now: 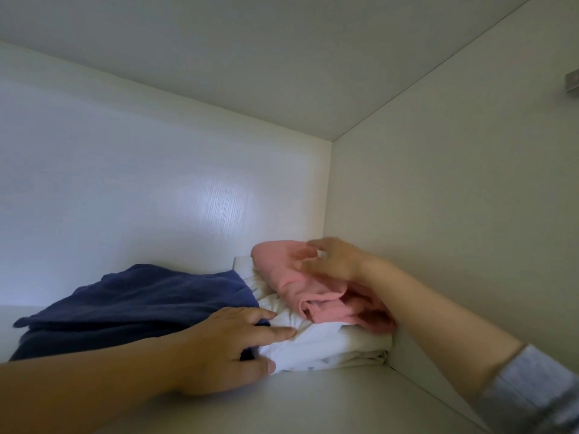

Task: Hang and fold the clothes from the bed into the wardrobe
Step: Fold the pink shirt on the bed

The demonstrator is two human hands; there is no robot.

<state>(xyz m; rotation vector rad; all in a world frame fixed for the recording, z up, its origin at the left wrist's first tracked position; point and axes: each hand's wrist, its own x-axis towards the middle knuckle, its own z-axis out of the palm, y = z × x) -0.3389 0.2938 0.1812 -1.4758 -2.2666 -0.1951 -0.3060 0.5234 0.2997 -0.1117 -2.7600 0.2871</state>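
I look into a white wardrobe compartment. A folded pink garment (294, 278) lies on top of a folded white garment (326, 341) in the right back corner of the shelf (313, 402). A folded dark blue garment (131, 305) lies to the left of them. My left hand (225, 346) rests where the blue and white garments meet, fingers straight on the fabric and thumb under the white edge. My right hand (332, 260) hovers blurred over the pink garment with loose fingers; whether it touches the cloth is unclear.
The compartment's right wall (454, 214) stands close against the white and pink pile. The back panel (156, 183) and ceiling (250, 57) close the space. A small metal fitting (571, 81) sits high on the right wall. Bare shelf shows in front of the clothes.
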